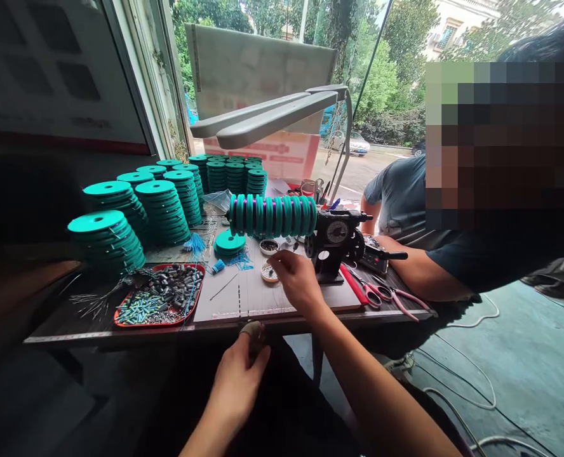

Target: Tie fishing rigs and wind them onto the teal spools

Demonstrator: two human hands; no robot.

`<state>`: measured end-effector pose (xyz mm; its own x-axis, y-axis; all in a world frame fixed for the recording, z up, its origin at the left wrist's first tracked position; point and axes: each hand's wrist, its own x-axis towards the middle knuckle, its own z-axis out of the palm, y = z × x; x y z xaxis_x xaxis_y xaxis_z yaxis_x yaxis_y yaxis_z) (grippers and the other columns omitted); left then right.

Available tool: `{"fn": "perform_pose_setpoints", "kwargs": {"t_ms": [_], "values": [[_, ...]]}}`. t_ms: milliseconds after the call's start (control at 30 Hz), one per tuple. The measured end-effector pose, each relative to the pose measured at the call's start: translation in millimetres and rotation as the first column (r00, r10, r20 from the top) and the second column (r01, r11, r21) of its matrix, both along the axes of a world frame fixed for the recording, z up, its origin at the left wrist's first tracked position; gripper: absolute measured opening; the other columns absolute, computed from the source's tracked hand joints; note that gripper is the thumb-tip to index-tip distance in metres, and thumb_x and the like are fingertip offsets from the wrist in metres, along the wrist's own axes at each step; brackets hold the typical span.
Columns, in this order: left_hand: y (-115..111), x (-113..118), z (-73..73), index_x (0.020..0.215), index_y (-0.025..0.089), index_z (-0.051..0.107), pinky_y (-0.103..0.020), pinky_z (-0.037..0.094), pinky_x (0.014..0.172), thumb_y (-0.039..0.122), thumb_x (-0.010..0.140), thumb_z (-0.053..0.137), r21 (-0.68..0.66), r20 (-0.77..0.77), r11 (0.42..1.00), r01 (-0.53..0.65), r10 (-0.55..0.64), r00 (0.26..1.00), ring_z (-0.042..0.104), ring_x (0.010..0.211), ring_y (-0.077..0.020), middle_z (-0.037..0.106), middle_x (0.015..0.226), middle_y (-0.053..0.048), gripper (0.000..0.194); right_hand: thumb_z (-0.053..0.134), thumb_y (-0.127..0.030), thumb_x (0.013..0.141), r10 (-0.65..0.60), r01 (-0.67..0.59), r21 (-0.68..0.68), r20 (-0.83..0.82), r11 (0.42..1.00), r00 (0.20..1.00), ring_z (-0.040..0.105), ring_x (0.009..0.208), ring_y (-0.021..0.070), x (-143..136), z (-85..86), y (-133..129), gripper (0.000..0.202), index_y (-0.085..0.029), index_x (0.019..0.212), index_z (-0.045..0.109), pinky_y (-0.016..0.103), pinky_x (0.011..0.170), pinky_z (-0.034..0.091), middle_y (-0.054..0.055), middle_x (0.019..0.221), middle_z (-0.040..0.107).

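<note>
- Right over the pale, flat board (pixel 220 303), toward the table's front edge: right hand (pixel 297 279), fingers bent and tips narrowly drawn together; unable to make out anything fine between the tips.
- Just beside those fingertips: near dish (pixel 268 281), small, round, pale, with tiny pieces inside; beyond, far dish (pixel 267 253), similar, with darker bits.
- Low at the front edge of the dark table (pixel 56 327): left hand (pixel 237 377), fingers curled, something pale wrapped around one finger, thumb close by; unable to tell whether anything sits in the grip.
- Above the board, lying level on the shaft of the winder (pixel 338 231): row of spools (pixel 272 214), matte green, ribbed, purple showing in the gaps.
- On the winder, black metal with a round dial: crank handle (pixel 399 255), smooth, pointing toward the table's right edge.
- Near the left front corner: tray (pixel 155 325), red-rimmed, rounded, heaped with dark metal lumps and slim blue-green tubes; thin wires (pixel 96 301) fanned beside it.
- Behind, toward the left back corner: stacks (pixel 105 244), upright columns of green discs with centre holes.
- At the right front corner: scissors (pixel 373 295) and pliers (pixel 406 306), pink-handled.
- Beyond the right edge: co-worker's arm (pixel 429 273), bare below a dark sleeve.
</note>
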<state>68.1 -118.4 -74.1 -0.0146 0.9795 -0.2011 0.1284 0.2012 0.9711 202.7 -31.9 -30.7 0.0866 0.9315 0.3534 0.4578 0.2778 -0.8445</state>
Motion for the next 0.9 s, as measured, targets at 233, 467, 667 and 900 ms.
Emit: {"fn": "perform_pose_setpoints", "kwargs": {"t_ms": [233, 467, 667, 900], "values": [[6.2, -5.4, 63.7, 0.093, 0.021, 0.066, -0.047, 0.039, 0.080, 0.039, 0.077, 0.048, 0.263, -0.613, 0.960, 0.095, 0.090, 0.785, 0.061, 0.088, -0.0338, 0.070, 0.088, -0.013, 0.029, 0.054, -0.035, 0.075, 0.284, -0.296, 0.019, -0.353, 0.955, 0.892, 0.037, 0.051, 0.0083, 13.4, 21.6, -26.2, 0.024, -0.014, 0.067, 0.063, 0.022, 0.051, 0.028, -0.004, 0.053, 0.045], [34.9, 24.2, 54.8, 0.091, 0.016, 0.065, -0.033, 0.044, 0.078, 0.037, 0.072, 0.061, 0.201, 0.215, 0.960, 0.196, -0.239, 0.947, 0.062, 0.078, -0.0201, 0.069, 0.079, -0.005, 0.028, 0.060, -0.034, 0.071, 0.321, -0.391, -0.015, -0.541, 0.920, 0.777, 0.040, 0.053, 0.0081, 11.7, 27.3, -25.5, 0.021, -0.015, 0.065, 0.065, 0.022, 0.052, 0.030, -0.003, 0.056, 0.051], [22.8, 23.9, 51.7, 0.090, 0.019, 0.063, -0.032, 0.050, 0.069, 0.033, 0.076, 0.055, 0.078, 0.400, 0.981, 0.177, -0.193, 0.896, 0.063, 0.067, -0.0166, 0.068, 0.071, 0.000, 0.021, 0.063, -0.032, 0.073, 0.398, -0.590, 0.030, -0.766, 0.807, 0.505, 0.053, 0.060, 0.0098, 9.0, 10.0, -19.4, 0.017, -0.015, 0.073, 0.066, 0.023, 0.064, 0.039, -0.001, 0.058, 0.059], [21.2, 24.8, 55.8, 0.082, 0.017, 0.064, -0.026, 0.048, 0.055, 0.035, 0.072, 0.062, -0.007, 0.539, 0.989, 0.149, -0.122, 0.834, 0.062, 0.062, -0.0167, 0.068, 0.069, -0.002, 0.021, 0.064, -0.032, 0.072, 0.371, -0.608, 0.030, -0.815, 0.794, 0.444, 0.052, 0.053, 0.0068, 4.6, 12.7, -21.5, 0.019, -0.013, 0.072, 0.065, 0.018, 0.053, 0.040, 0.000, 0.062, 0.062]]}}
